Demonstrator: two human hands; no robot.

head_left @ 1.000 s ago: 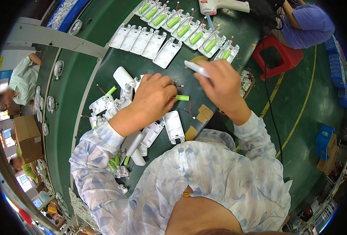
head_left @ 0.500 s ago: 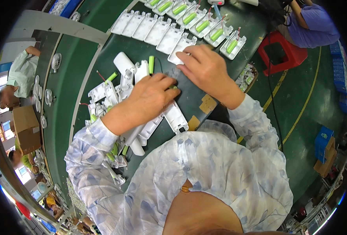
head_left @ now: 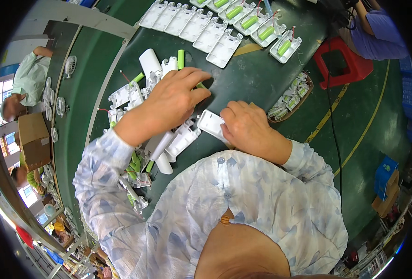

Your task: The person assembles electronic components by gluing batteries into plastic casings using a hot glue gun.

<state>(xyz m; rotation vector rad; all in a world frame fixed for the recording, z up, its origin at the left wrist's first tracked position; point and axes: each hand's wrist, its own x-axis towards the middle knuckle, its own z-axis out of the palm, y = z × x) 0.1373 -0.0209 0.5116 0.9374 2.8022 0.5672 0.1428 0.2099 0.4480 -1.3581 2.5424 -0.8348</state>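
Six empty white shells (head_left: pixel 224 48) stand side by side in a slanting row on the green table (head_left: pixel 250 76), and next to them runs a second row in which six shells with green cells (head_left: pixel 285 47) can be counted, those at the far end cut off by the upper edge of the view. To the left lies a heap of white parts (head_left: pixel 150 60), overlapping too much for a sure count, with several loose green cells among them: one (head_left: pixel 181 59) points up at the top of the heap, one slants at its left side, and a cluster (head_left: pixel 133 165) lies lower down near the left sleeve. Just beside the table's right edge is one shallow container (head_left: pixel 311 86), filled with small white pieces and some green ones. One brown carton (head_left: pixel 33 139) stands far to the left, its contents not visible. The left hand (head_left: pixel 168 100) is half curled, thumb apart from the forefinger, with a mostly hidden green cell (head_left: pixel 201 85) caught between them, beside the heap. The right hand (head_left: pixel 250 125) pinches one white shell (head_left: pixel 210 122) by its near end, thumb against the hollow, low over the table in front of the chest.
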